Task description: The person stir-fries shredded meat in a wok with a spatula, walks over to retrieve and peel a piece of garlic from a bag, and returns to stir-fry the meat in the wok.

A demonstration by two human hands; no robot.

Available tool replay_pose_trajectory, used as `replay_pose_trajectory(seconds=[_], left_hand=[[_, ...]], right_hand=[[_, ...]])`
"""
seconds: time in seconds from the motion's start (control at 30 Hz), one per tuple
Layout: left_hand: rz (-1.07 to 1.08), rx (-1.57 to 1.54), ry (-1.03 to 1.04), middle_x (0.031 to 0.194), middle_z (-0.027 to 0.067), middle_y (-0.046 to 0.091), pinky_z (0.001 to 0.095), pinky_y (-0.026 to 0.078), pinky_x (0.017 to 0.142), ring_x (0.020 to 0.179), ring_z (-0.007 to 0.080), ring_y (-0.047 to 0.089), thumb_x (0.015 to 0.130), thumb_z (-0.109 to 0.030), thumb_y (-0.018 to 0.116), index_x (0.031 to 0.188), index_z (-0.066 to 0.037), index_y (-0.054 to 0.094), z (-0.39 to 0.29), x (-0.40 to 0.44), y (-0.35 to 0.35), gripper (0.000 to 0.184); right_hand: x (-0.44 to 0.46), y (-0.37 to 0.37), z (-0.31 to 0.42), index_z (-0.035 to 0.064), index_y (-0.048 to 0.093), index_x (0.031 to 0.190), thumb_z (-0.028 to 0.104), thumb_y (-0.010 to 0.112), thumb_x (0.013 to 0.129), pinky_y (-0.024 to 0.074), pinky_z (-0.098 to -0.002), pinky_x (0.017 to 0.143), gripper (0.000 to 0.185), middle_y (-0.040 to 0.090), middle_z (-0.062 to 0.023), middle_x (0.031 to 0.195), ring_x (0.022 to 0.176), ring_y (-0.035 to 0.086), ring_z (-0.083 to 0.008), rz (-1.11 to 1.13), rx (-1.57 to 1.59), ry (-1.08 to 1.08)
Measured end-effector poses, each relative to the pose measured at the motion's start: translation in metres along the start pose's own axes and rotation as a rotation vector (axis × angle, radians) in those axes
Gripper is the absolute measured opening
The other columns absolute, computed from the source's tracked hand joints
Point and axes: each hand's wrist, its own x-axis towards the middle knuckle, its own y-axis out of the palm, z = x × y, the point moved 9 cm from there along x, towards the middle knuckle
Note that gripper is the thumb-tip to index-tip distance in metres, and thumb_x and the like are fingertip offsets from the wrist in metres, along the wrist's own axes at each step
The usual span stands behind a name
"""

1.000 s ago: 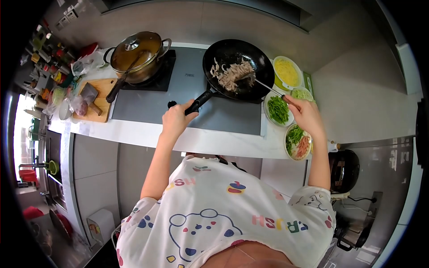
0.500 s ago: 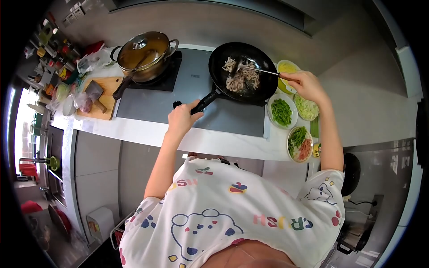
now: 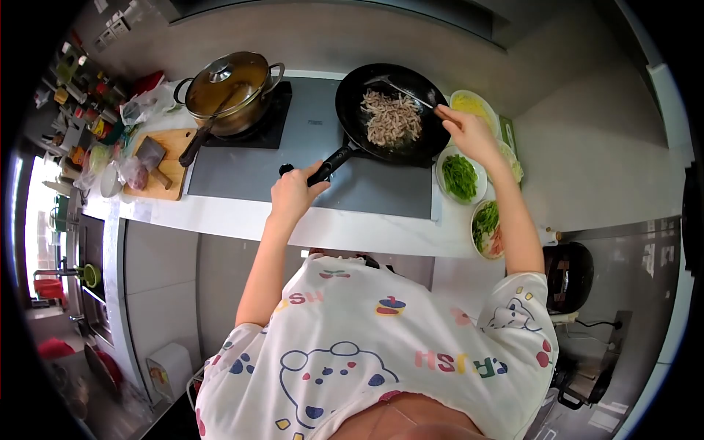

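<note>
My left hand (image 3: 292, 193) is closed around the black handle (image 3: 330, 166) of a wok (image 3: 353, 94) on the cooktop. Shredded meat (image 3: 390, 119) lies gathered in the middle of the wok. My right hand (image 3: 471, 135), over the wok's right rim, is closed on the handle of a spatula (image 3: 412, 95). Its metal head rests near the wok's far side, beyond the meat. Close to my right forearm stand a plate of green strips (image 3: 460, 177) and a bowl of greens and pinkish strips (image 3: 486, 229), which the arm partly covers.
A lidded pot (image 3: 229, 92) stands on the left burner, a dark-handled utensil across it. Left of the cooktop are a cutting board (image 3: 180, 143), a cleaver (image 3: 152, 152) and plastic bags. Dishes of yellow shreds (image 3: 473, 107) and pale green shreds (image 3: 512, 163) are at the right.
The spatula head has moved from amid the meat to the wok's far side. The scattered meat is now in one heap. My right hand has shifted left, while my left hand keeps the handle.
</note>
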Motion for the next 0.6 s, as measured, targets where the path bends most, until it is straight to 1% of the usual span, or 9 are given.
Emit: replay_pose_trajectory(seconds=[0.07, 0.17, 0.2, 0.3, 0.33, 0.43, 0.5, 0.53, 0.6], left_hand=[[0.014, 0.017, -0.006, 0.083, 0.0143, 0.073, 0.0407, 0.054, 0.069, 0.076, 0.0331, 0.07, 0.081, -0.029, 0.081, 0.127, -0.017, 0.07, -0.004, -0.001, -0.005, 0.049], [-0.006, -0.017, 0.002, 0.078, 0.0128, 0.067, 0.0392, 0.051, 0.067, 0.07, 0.0297, 0.065, 0.08, -0.032, 0.081, 0.128, -0.019, 0.07, 0.004, 0.001, 0.001, 0.051], [-0.013, -0.012, 0.003, 0.079, 0.0128, 0.067, 0.0391, 0.051, 0.067, 0.07, 0.0295, 0.065, 0.08, -0.032, 0.081, 0.128, -0.019, 0.07, 0.003, 0.001, 0.001, 0.051], [-0.022, -0.022, 0.004, 0.079, 0.0129, 0.067, 0.0391, 0.051, 0.067, 0.07, 0.0293, 0.065, 0.08, -0.031, 0.081, 0.129, -0.019, 0.07, 0.003, 0.0, 0.001, 0.051], [-0.021, -0.017, 0.003, 0.081, 0.0137, 0.069, 0.0393, 0.052, 0.068, 0.072, 0.0303, 0.067, 0.08, -0.03, 0.081, 0.128, -0.018, 0.07, 0.002, 0.0, 0.0, 0.051], [-0.015, -0.001, 0.008, 0.082, 0.015, 0.072, 0.04, 0.054, 0.069, 0.075, 0.0323, 0.07, 0.08, -0.026, 0.082, 0.126, -0.015, 0.071, -0.003, 0.0, -0.004, 0.049], [-0.014, -0.003, 0.016, 0.081, 0.0148, 0.071, 0.0401, 0.054, 0.068, 0.073, 0.0322, 0.069, 0.08, -0.027, 0.082, 0.127, -0.015, 0.071, -0.003, 0.0, -0.003, 0.05], [0.001, -0.012, 0.0, 0.079, 0.0136, 0.069, 0.0393, 0.052, 0.068, 0.071, 0.0303, 0.067, 0.08, -0.028, 0.081, 0.128, -0.017, 0.07, -0.001, 0.001, -0.001, 0.05], [0.033, -0.029, -0.035, 0.076, 0.0114, 0.066, 0.0376, 0.049, 0.066, 0.067, 0.0266, 0.064, 0.081, -0.031, 0.081, 0.13, -0.021, 0.069, 0.004, 0.002, 0.002, 0.052]], right_hand=[[-0.005, 0.015, 0.001, 0.0095, 0.067, 0.127, 0.017, 0.059, 0.095, 0.0535, -0.0404, 0.085, 0.034, 0.072, -0.0151, 0.112, 0.098, 0.069, -0.0364, -0.077, 0.032, 0.013], [-0.033, 0.009, -0.002, 0.0086, 0.067, 0.127, 0.017, 0.059, 0.095, 0.0534, -0.0409, 0.083, 0.034, 0.071, -0.0199, 0.105, 0.094, 0.068, -0.0375, 0.048, -0.035, 0.16], [-0.041, 0.0, -0.008, 0.0084, 0.068, 0.126, 0.018, 0.06, 0.095, 0.0532, -0.0417, 0.08, 0.034, 0.071, -0.0228, 0.099, 0.09, 0.068, -0.0391, 0.019, 0.026, 0.189], [-0.06, -0.012, -0.015, 0.0086, 0.068, 0.126, 0.019, 0.059, 0.095, 0.0532, -0.042, 0.079, 0.033, 0.07, -0.0235, 0.097, 0.088, 0.067, -0.0398, 0.007, 0.043, 0.372], [-0.063, -0.007, -0.028, 0.0089, 0.067, 0.127, 0.02, 0.059, 0.096, 0.0531, -0.0413, 0.079, 0.034, 0.07, -0.0239, 0.096, 0.087, 0.067, -0.0398, -0.03, 0.028, 0.401], [-0.072, 0.008, -0.049, 0.0086, 0.066, 0.128, 0.022, 0.058, 0.097, 0.0527, -0.04, 0.077, 0.035, 0.07, -0.0243, 0.094, 0.086, 0.067, -0.0395, -0.236, -0.001, 0.305], [-0.083, 0.02, -0.041, 0.0087, 0.065, 0.129, 0.024, 0.059, 0.097, 0.0528, -0.0403, 0.078, 0.036, 0.07, -0.0246, 0.094, 0.087, 0.068, -0.04, -0.189, 0.016, 0.289], [-0.088, 0.025, -0.036, 0.0087, 0.065, 0.13, 0.025, 0.059, 0.098, 0.0528, -0.0404, 0.078, 0.037, 0.07, -0.0248, 0.094, 0.088, 0.068, -0.0402, -0.167, 0.023, 0.28], [-0.097, 0.014, -0.029, 0.0081, 0.065, 0.13, 0.025, 0.058, 0.098, 0.0531, -0.0405, 0.079, 0.037, 0.07, -0.0254, 0.097, 0.09, 0.068, -0.0406, -0.111, 0.096, 0.383]])
